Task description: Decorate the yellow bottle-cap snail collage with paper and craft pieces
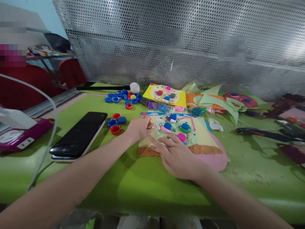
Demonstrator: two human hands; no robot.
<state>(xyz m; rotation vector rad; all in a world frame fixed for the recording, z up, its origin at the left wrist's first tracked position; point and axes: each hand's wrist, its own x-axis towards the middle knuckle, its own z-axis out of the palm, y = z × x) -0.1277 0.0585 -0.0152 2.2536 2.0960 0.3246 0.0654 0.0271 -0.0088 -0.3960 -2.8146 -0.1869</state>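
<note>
A paper collage point(205, 140) with blue and pink caps and a brown strip lies on the green table. My left hand point(140, 128) is at its left edge, fingers pressed together around something small and partly clear that I cannot make out. Over the collage's lower middle rests my right hand point(177, 156), its fingers apart and the index pointing toward the left fingertips; it holds nothing visible. Left of my left hand are red caps point(115, 129) and blue caps point(122, 120). Small bags of colored clay point(163, 108) lie just behind the collage.
A black phone point(79, 135) and a purple power strip point(30, 135) with a white cable are at the left. Behind are a yellow card point(154, 90) and more caps point(115, 99). A glue gun point(262, 133) lies right. A perforated metal panel point(133, 41) stands at the back.
</note>
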